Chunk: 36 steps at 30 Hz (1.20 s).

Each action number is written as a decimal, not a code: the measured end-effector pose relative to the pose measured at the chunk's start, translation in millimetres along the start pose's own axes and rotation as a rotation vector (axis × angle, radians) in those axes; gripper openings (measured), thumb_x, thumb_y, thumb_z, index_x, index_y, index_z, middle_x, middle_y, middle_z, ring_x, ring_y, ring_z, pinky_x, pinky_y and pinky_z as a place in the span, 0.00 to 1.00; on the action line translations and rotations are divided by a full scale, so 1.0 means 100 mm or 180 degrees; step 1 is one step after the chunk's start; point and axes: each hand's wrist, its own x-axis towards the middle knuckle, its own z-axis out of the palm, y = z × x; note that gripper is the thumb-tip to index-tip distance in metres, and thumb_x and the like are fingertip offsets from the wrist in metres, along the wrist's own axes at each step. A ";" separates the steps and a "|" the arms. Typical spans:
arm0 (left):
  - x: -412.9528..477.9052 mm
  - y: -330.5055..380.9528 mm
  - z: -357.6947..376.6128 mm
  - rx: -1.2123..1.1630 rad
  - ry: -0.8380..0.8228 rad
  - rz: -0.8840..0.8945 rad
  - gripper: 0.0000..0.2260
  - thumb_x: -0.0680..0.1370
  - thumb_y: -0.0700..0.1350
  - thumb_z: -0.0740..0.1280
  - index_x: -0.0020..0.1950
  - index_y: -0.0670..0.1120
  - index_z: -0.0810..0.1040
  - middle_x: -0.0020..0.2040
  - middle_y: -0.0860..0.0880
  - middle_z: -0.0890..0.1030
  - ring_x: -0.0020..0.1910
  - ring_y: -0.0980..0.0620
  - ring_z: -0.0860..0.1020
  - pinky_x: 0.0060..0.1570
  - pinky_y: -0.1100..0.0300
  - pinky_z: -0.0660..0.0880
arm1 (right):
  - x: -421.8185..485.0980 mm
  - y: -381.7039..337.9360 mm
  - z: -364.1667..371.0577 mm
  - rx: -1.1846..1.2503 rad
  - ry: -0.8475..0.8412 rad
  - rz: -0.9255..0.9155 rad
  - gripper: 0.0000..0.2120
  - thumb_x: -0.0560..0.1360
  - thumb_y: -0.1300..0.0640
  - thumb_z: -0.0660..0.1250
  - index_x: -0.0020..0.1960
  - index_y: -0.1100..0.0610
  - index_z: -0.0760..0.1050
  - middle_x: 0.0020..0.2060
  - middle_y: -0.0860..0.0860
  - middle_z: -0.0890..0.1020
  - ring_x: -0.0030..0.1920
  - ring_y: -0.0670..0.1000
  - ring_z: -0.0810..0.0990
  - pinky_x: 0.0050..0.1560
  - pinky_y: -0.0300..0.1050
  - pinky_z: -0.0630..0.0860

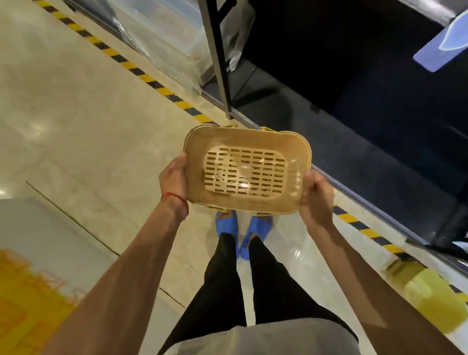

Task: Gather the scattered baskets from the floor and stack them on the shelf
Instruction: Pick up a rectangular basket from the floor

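A tan plastic basket (247, 171) with a slotted bottom is held level above my feet, its open side up. My left hand (174, 177) grips its left rim, with a red thread around that wrist. My right hand (315, 193) grips the right near corner. A yellow rim peeks out under the basket's edges, as if another basket is nested below; I cannot tell for sure. The dark shelf (360, 132) lies just ahead and to the right, its low black deck close to the basket's far edge.
A grey metal upright (217, 56) of the shelf rises ahead. Yellow-black hazard tape (140, 73) runs along the shelf's base on the glossy beige floor. Clear plastic-wrapped goods (163, 42) sit at top centre. A yellow object (431, 300) lies at the right, blurred yellow shapes (19, 294) at the lower left.
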 end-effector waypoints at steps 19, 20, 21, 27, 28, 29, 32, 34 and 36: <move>1.09 -0.58 0.21 0.1162 0.0308 -0.0063 0.12 0.78 0.42 0.71 0.60 0.40 0.83 0.50 0.48 0.83 0.49 0.50 0.80 0.55 0.59 0.77 | 0.80 0.86 0.32 -0.1467 0.0132 0.0425 0.07 0.84 0.56 0.61 0.48 0.54 0.75 0.41 0.53 0.78 0.39 0.52 0.74 0.37 0.27 0.67; 1.11 -0.57 0.22 0.1173 0.0390 -0.0057 0.12 0.77 0.42 0.71 0.59 0.41 0.83 0.50 0.48 0.84 0.48 0.50 0.81 0.53 0.60 0.77 | 0.82 0.89 0.33 -0.1458 0.0137 0.0387 0.06 0.83 0.56 0.62 0.49 0.53 0.75 0.41 0.53 0.78 0.38 0.49 0.74 0.36 0.25 0.66; 1.13 -0.56 0.24 0.1144 0.0439 -0.0068 0.11 0.76 0.41 0.72 0.58 0.41 0.84 0.50 0.47 0.84 0.46 0.50 0.81 0.51 0.60 0.77 | 0.83 0.90 0.34 -0.1440 0.0145 0.0349 0.06 0.83 0.56 0.62 0.49 0.53 0.75 0.41 0.53 0.79 0.36 0.48 0.76 0.36 0.25 0.68; 1.20 -0.62 0.17 0.1103 0.0413 -0.0184 0.11 0.75 0.41 0.74 0.55 0.40 0.85 0.48 0.46 0.85 0.47 0.46 0.84 0.55 0.48 0.81 | 0.79 0.93 0.28 -0.1239 0.0283 0.0271 0.05 0.81 0.57 0.68 0.48 0.53 0.82 0.35 0.42 0.81 0.40 0.36 0.80 0.42 0.25 0.73; 1.20 -0.62 0.16 0.1154 0.0401 -0.0157 0.11 0.75 0.41 0.74 0.56 0.40 0.84 0.48 0.45 0.85 0.47 0.46 0.83 0.55 0.48 0.80 | 0.78 0.95 0.26 -0.1122 0.0250 0.0127 0.06 0.80 0.59 0.69 0.47 0.50 0.81 0.35 0.40 0.82 0.38 0.38 0.80 0.44 0.28 0.74; 1.18 -0.62 0.17 0.1227 0.0404 -0.0126 0.10 0.75 0.41 0.73 0.56 0.39 0.84 0.48 0.45 0.85 0.47 0.47 0.82 0.56 0.49 0.80 | 0.77 0.99 0.25 -0.1108 0.0263 -0.0101 0.08 0.79 0.63 0.69 0.46 0.50 0.80 0.35 0.38 0.82 0.37 0.41 0.80 0.46 0.32 0.76; 1.11 -0.60 0.20 0.1679 0.0349 0.0037 0.11 0.77 0.43 0.71 0.57 0.40 0.83 0.51 0.45 0.84 0.50 0.46 0.81 0.59 0.52 0.78 | 0.74 0.95 0.21 -0.1376 0.0027 -0.0134 0.01 0.80 0.63 0.69 0.49 0.59 0.79 0.41 0.46 0.81 0.43 0.48 0.79 0.48 0.42 0.76; 1.00 -0.57 0.22 0.2282 0.0214 0.0298 0.15 0.78 0.45 0.70 0.63 0.41 0.80 0.58 0.45 0.82 0.58 0.45 0.80 0.60 0.56 0.73 | 0.70 0.92 0.18 -0.1657 -0.0097 0.0058 0.05 0.81 0.60 0.68 0.54 0.60 0.80 0.47 0.51 0.83 0.49 0.52 0.80 0.50 0.43 0.75; 0.86 -0.53 0.20 0.2609 0.0048 0.0659 0.19 0.78 0.46 0.68 0.69 0.43 0.75 0.64 0.44 0.78 0.61 0.44 0.78 0.62 0.53 0.73 | 0.65 0.87 0.13 -0.1935 -0.0132 0.0083 0.08 0.82 0.55 0.67 0.58 0.57 0.80 0.52 0.52 0.84 0.54 0.54 0.82 0.54 0.47 0.78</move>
